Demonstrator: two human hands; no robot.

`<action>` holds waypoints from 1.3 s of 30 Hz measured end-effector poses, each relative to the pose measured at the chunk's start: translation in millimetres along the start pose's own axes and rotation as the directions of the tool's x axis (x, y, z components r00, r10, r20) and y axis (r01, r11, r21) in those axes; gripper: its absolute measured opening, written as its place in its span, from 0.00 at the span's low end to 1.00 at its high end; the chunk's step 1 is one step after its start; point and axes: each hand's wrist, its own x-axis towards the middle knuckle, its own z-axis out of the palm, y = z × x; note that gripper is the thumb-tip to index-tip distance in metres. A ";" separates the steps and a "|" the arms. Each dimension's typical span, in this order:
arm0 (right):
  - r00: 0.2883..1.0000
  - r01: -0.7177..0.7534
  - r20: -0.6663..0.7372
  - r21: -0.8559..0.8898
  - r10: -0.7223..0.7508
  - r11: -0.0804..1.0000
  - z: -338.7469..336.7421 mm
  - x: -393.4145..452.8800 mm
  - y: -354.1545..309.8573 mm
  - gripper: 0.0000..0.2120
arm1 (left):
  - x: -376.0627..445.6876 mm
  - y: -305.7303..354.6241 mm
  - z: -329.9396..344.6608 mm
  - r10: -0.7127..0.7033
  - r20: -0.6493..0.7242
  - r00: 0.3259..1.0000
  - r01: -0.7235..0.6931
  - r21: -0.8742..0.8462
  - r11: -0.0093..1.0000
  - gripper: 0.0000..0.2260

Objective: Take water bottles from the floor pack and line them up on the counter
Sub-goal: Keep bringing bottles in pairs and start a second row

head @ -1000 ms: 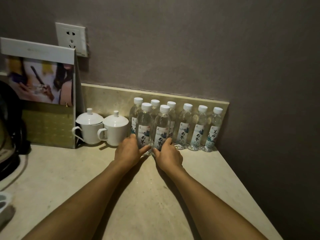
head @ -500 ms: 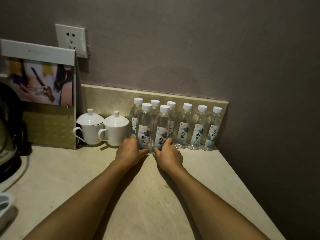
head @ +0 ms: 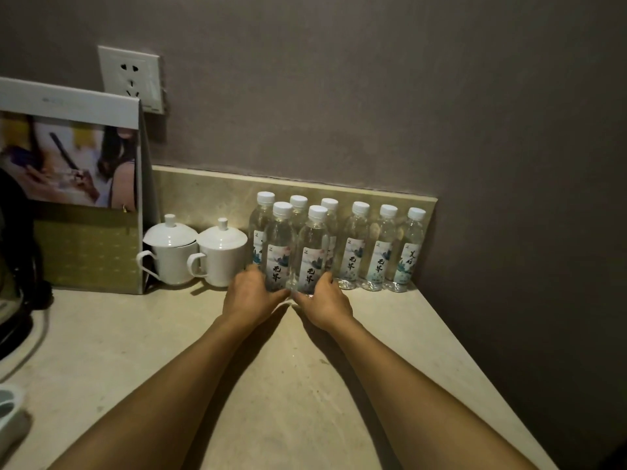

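Little has moved since the earlier frames: both hands stay at the base of the 2 front bottles, with only a slight shift of the whole view.

Nearest the camera, 2 bare forearms reach forward over a pale, mottled stone counter (head: 135, 351) with a smooth, matte surface. The left hand (head: 252, 296) curls its fingers around the lower part of the front left bottle (head: 279, 249), thumb pointing inward along the base. The right hand (head: 324, 301) grips the base of the front right bottle (head: 314, 252) in the same way. The thumbs nearly meet between the 2 bottles, which stand upright and touching, side by side.

Just behind them, a back row of 6 bottles (head: 353, 245) stands upright against a low stone backsplash (head: 203, 195). All 8 are clear, slim plastic cylinders with round white screw caps and pale paper labels bearing dark brush lettering. The row's rightmost bottle is near the corner where 2 walls meet.

Left of the bottles, just beside them, stand 2 white glazed cups (head: 196, 252) with loop handles and domed, knobbed lids, touching each other. Further left is an upright folded card stand (head: 78, 184), with a blurred photograph above and a patterned olive panel below. A dark, rounded appliance (head: 13, 266) with a cord sits at the left edge, only partly visible.

On the dull grey-purple wall above, a square white plastic socket plate (head: 130, 78) is mounted.
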 end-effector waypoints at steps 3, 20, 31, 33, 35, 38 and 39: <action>1.000 -0.004 0.005 0.065 0.004 0.998 -3.7 -1.0 2.5 0.37 | -3.9 3.9 -5.1 -0.050 -0.037 0.998 0.050 -0.007 0.999 0.27; 0.953 0.089 -0.301 0.206 -0.023 0.974 -70.6 -41.2 39.4 0.09 | -53.6 89.5 3.1 0.238 -0.008 0.971 -0.238 0.022 0.971 0.07; 0.873 0.024 -0.479 0.221 0.087 0.975 -212.1 -112.8 200.5 0.09 | -144.0 257.4 106.5 0.391 0.073 0.918 -0.392 0.002 0.920 0.09; 0.855 -0.009 -0.504 0.221 0.123 0.975 -239.8 -129.9 239.6 0.09 | -167.3 293.6 131.6 0.411 0.106 0.905 -0.413 -0.012 0.911 0.09; 0.828 -0.034 -0.539 0.229 0.156 0.973 -265.6 -146.5 278.0 0.08 | -190.4 326.0 158.0 0.431 0.139 0.891 -0.431 -0.037 0.902 0.10; 0.797 -0.071 -0.570 0.243 0.201 0.968 -299.3 -170.9 327.8 0.08 | -223.9 368.0 194.3 0.455 0.185 0.871 -0.445 -0.093 0.891 0.11; 0.790 -0.083 -0.575 0.243 0.213 0.966 -308.8 -178.9 342.8 0.08 | -233.3 380.7 204.9 0.465 0.202 0.862 -0.452 -0.109 0.885 0.11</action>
